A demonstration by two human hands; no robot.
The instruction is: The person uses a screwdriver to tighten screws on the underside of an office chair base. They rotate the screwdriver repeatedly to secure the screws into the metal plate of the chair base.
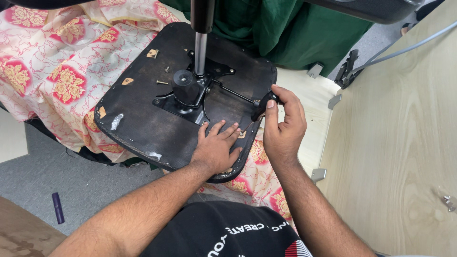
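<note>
An upturned black chair seat base (143, 109) lies on a flowered pink and cream cloth (52, 62). A black metal mechanism plate (188, 93) with a chrome gas cylinder (201, 47) is fixed at its middle. A thin lever rod runs from the plate to a black knob handle (266, 102) at the seat's right edge. My right hand (283, 126) is closed around that knob. My left hand (216, 147) rests flat, fingers spread, on the seat's near edge. Loose screws (163, 82) lie on the seat left of the plate.
A light wooden desk (395, 143) with metal brackets fills the right side, a grey cable (404, 47) crossing it. Green cloth (285, 28) hangs at the back. A purple marker (57, 207) lies on the grey carpet at lower left.
</note>
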